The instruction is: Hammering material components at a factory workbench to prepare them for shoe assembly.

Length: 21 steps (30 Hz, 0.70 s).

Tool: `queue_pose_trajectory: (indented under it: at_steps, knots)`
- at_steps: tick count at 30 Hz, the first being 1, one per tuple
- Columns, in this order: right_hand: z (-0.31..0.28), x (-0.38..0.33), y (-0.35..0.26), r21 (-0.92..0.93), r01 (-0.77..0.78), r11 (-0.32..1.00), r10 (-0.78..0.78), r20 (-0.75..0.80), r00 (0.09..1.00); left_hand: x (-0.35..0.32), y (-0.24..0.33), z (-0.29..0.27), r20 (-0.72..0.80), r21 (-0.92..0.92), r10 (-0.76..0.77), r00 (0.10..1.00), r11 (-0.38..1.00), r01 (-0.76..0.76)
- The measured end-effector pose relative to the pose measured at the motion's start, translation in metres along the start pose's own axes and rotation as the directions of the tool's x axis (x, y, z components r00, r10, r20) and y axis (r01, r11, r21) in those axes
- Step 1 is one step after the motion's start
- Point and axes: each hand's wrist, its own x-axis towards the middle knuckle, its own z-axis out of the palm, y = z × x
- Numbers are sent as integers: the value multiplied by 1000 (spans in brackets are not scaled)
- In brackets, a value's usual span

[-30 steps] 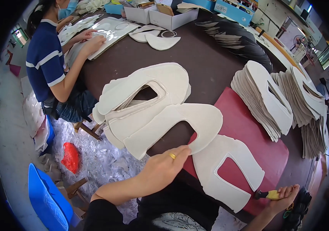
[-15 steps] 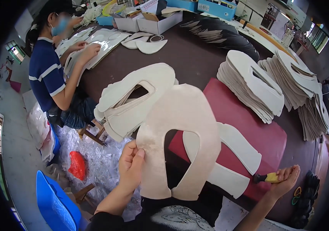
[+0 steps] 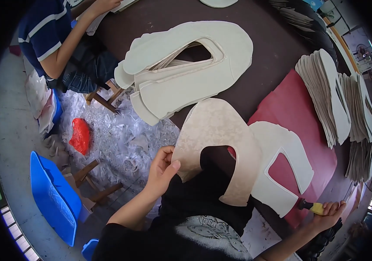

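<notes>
Pinched at its left edge, a beige U-shaped shoe upper piece (image 3: 214, 122) is held up in front of me by my left hand (image 3: 162, 172). Its brownish, mottled side faces up. My right hand (image 3: 328, 216) is closed around a yellow-handled tool (image 3: 315, 208) with a dark end; its exact kind is unclear. That tool is close to a pale, flat U-shaped shoe upper piece (image 3: 292, 143) lying on the red mat (image 3: 281, 98). The held piece covers part of the one on the mat. Beyond it lies a loose pile of pale shoe uppers (image 3: 186, 89).
Tall stacks of uppers (image 3: 325, 100) stand on the dark table (image 3: 268, 48) at the right. A co-worker (image 3: 51, 39) sits at the far left. A blue bin (image 3: 53, 195), a red bag (image 3: 80, 135) and clear plastic scraps are on the floor at left.
My view has tipped downward and turned. The held piece has swung, its opening now slanting toward the lower right. Both hands keep their grips.
</notes>
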Motion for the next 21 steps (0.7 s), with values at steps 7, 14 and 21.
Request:
queue_pose_trajectory:
  at_steps: [7,14,21]
  knots:
    - [139,-70,-5,-554,595,582,104,776,622,16,34,11,109,180,-109,988,980,88]
    - [181,-76,13,-561,816,137,430,776,461,-22,128,-20,-370,104,442,817,894,-437]
    - [176,-77,8,-524,828,200,295,838,459,-11,231,2,9,947,838,546,168,-273]
